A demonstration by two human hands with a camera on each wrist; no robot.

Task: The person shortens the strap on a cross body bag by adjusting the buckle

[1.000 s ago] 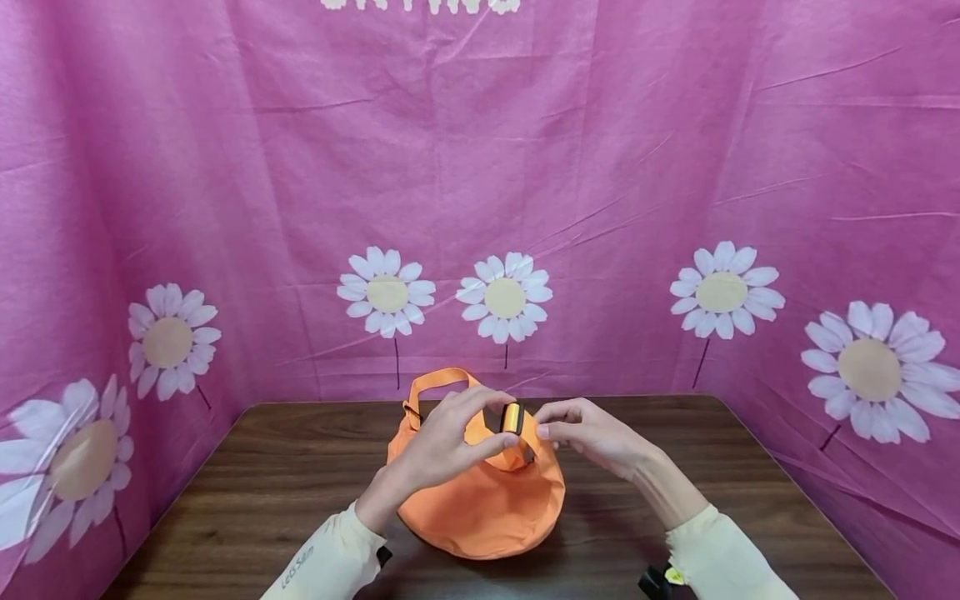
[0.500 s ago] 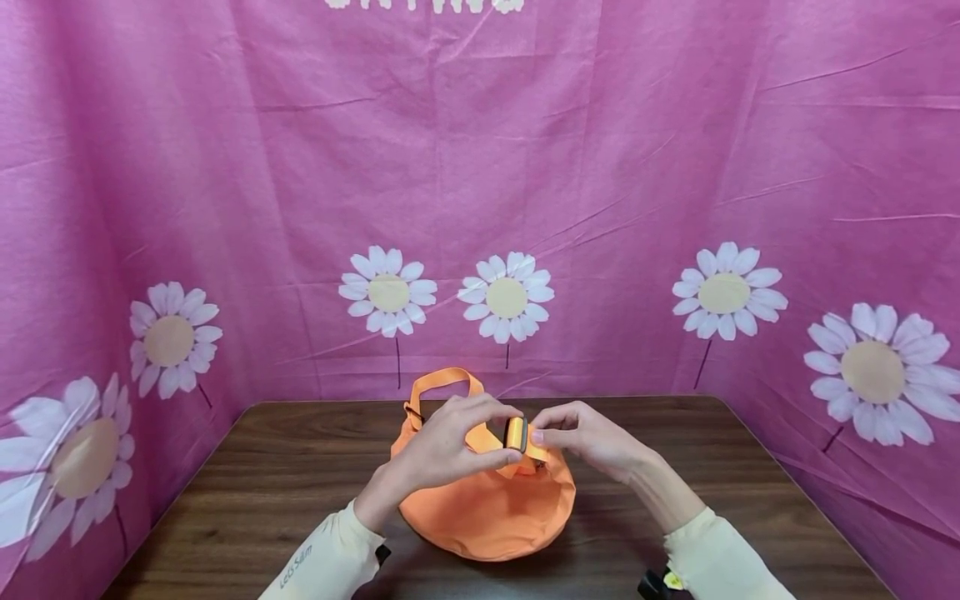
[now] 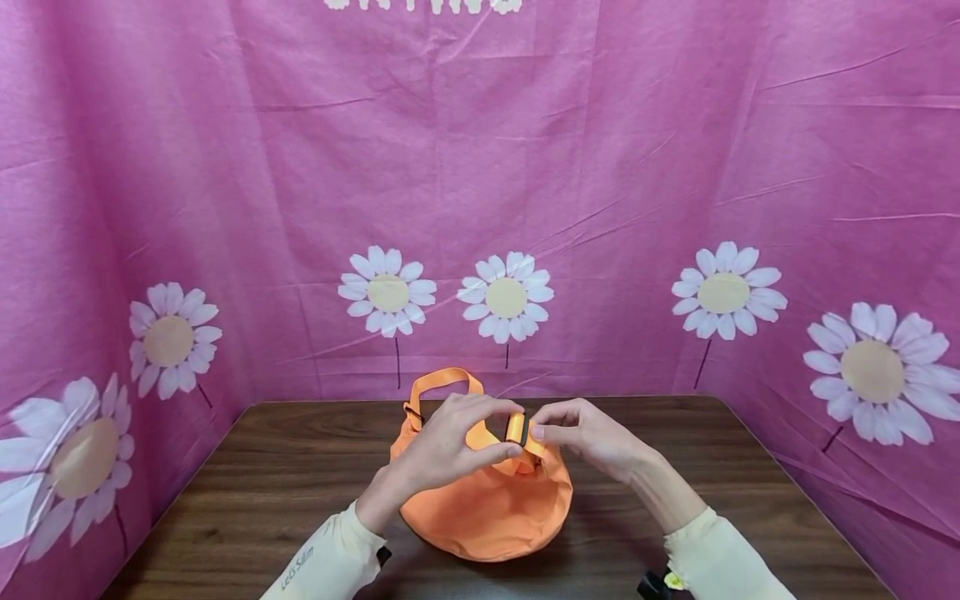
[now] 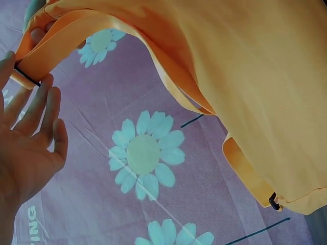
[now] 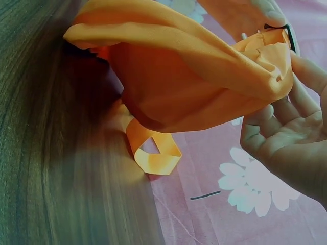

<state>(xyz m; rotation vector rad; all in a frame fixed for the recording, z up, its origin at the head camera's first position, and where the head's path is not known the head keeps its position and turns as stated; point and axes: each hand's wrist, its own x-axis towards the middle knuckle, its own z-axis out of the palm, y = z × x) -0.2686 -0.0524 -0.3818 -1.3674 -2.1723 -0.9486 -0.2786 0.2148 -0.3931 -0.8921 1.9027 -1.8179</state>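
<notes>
An orange fabric bag (image 3: 487, 517) stands on the wooden table, its shoulder strap (image 4: 107, 20) gathered up between both hands. My left hand (image 3: 450, 437) pinches the black strap buckle (image 3: 525, 430) between thumb and fingertips. Close on the other side, my right hand (image 3: 592, 437) pinches the orange webbing just beside that buckle. In the right wrist view, the right hand (image 5: 291, 132) has its thumb and fingers at the bunched cloth and strap, with the remaining fingers curled below. A second black buckle (image 4: 275, 201) sits near the bag's edge in the left wrist view.
A loop of orange strap (image 3: 447, 377) rises behind the bag at its left. The dark wood table (image 3: 300, 467) is bordered by a pink cloth backdrop (image 3: 600, 167) with printed daisies. Black wrist-worn gear (image 3: 654, 585) shows by the right sleeve.
The right fingers have shifted slightly left, nearer the buckle. The buckle has turned and dropped a little, and the bag's right side has spread slightly right. The left hand has barely moved.
</notes>
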